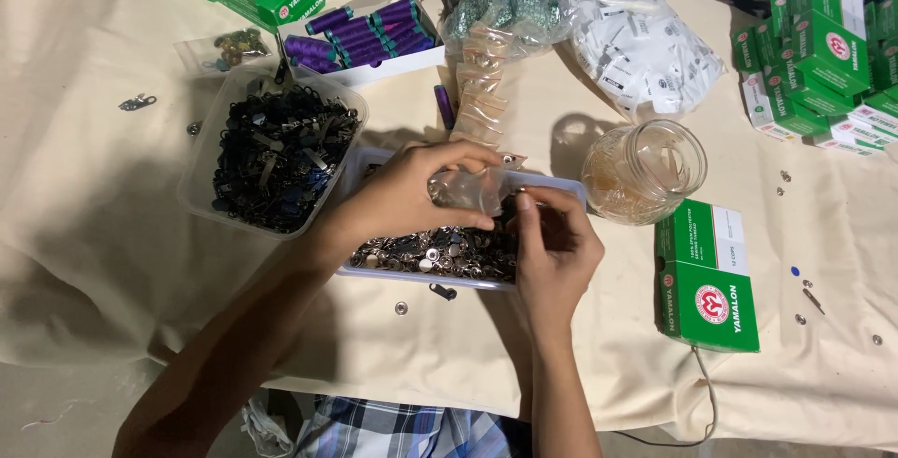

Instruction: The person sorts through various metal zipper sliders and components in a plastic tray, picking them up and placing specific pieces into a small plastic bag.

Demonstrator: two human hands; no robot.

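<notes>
My left hand holds a small clear plastic bag over a shallow white tray full of small silver metal snaps. My right hand is beside it, its fingertips pinched at the bag's open end, seemingly on a small snap that I cannot make out clearly. Both hands hover just above the tray's contents.
A clear tub of black zipper pulls stands left of the tray. A glass jar and a green box are on the right. Purple thread spools, stacked small clear bags, a bag of white tags and more green boxes lie behind. Loose snaps dot the cream cloth.
</notes>
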